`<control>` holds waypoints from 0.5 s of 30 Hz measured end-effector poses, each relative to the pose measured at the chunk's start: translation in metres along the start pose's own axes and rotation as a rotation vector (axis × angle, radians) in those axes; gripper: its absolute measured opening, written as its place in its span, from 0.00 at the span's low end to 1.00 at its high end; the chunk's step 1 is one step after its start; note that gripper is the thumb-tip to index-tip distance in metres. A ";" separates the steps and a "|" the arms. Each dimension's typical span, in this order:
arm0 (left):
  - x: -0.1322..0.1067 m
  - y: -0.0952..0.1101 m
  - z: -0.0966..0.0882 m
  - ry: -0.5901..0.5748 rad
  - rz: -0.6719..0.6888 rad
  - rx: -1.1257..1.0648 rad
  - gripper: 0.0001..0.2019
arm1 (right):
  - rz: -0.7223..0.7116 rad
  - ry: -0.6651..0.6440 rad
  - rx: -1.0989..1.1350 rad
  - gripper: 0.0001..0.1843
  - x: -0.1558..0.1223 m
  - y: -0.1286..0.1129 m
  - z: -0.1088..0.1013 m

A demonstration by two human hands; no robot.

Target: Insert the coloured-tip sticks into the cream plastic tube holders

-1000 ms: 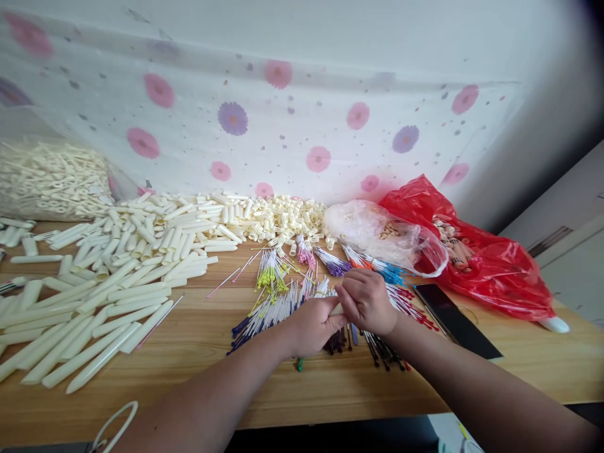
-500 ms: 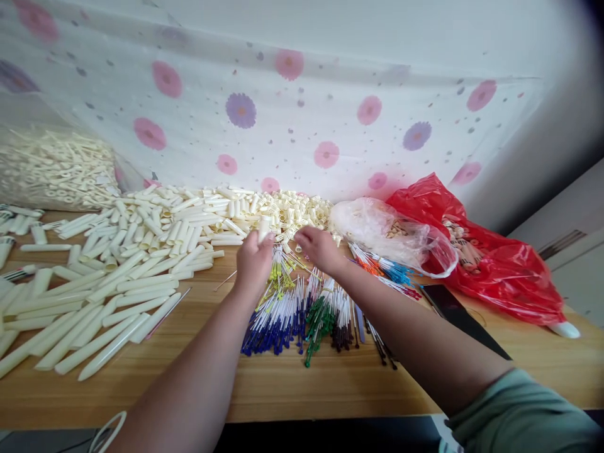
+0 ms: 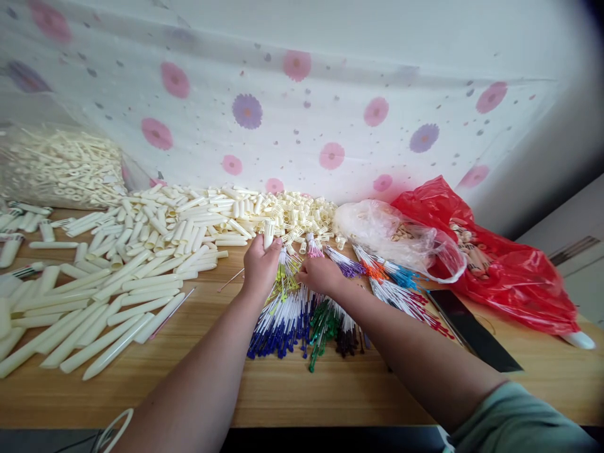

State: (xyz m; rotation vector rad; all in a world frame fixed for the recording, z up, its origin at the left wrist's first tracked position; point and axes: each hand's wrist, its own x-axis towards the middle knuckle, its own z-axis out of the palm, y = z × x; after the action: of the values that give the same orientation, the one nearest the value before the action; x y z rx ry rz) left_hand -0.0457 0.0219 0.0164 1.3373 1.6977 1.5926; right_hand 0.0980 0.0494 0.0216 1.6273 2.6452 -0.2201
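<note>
Cream plastic tube (image 3: 268, 233) is in the left hand (image 3: 262, 263), roughly upright, top end sticking out above the fist. Fingers wrapped round it, thumb up against its side. Tube sits in front of the heap of short cream pieces (image 3: 207, 217), clear of the table (image 3: 278, 396).

Right hand (image 3: 321, 275) is just beside it, palm down, low over the thin sticks. Fingers look curled; tips hidden from here, so can't tell if they're pinching anything. Nearest to it: yellow-tipped sticks (image 3: 284, 272) and pink-tipped sticks (image 3: 314, 246). Blue-tipped sticks (image 3: 278, 333) and green-tipped sticks (image 3: 323, 324) are fanned out on the near side, red-tipped sticks (image 3: 410, 305) to the right.

Long cream tubes (image 3: 117, 340) lie loose at left. Red plastic bag (image 3: 533, 283) far right, clear bag (image 3: 363, 217) against it.
</note>
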 end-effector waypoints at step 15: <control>-0.039 0.013 0.021 -0.852 0.041 0.113 0.07 | -0.542 0.229 0.506 0.06 -0.069 0.070 -0.016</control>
State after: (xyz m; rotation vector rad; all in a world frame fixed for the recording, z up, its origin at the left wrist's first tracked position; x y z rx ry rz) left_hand -0.0072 -0.0033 0.0128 1.7633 1.2225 0.7397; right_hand 0.1921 0.0211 0.0372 1.0016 3.3656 -0.8154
